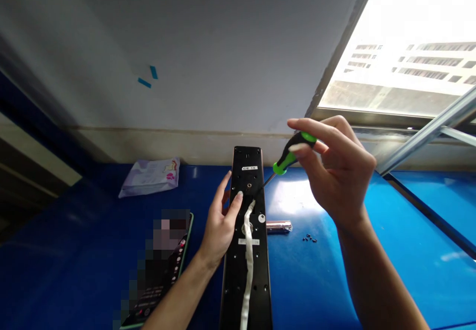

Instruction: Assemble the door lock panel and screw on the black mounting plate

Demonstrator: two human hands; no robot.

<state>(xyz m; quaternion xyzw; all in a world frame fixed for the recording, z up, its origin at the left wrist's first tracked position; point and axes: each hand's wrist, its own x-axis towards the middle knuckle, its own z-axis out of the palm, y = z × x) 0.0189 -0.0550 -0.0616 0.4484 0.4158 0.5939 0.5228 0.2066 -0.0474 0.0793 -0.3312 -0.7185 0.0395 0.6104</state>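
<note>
Nearest, lower left: phone (163,275) in a green case, flat on the blue tabletop (334,280), screen blurred. Just beside it, to the right: long black panel (234,275), lying flat and running lengthwise away from the viewer, with a white cable (247,260) trailing down its middle. Left hand (219,226): loosely open, not clenched, laid against the panel's left edge, thumb along the side, fingertips resting on the top face near the cable's upper end. Right of the panel, on the tabletop: short metallic cylinder (278,227) just beside the edge; small cluster of black screws (309,239) a little further right, apart from the cylinder. Right hand (334,171): raised above the tabletop, fingers closed narrowly around the green-and-black handle of a screwdriver (293,152), held in the fingertips, shaft slanting down and left, tip at or just over a hole in the panel's upper part; actual contact not discernible. White label (249,168) near the panel's far end. Further back, left: pale soft packet (150,177) lying on the tabletop close to the wall. Beyond: grey wall bearing two scraps of blue tape (148,77); upper right, bright window (409,47) with buildings outside.
</note>
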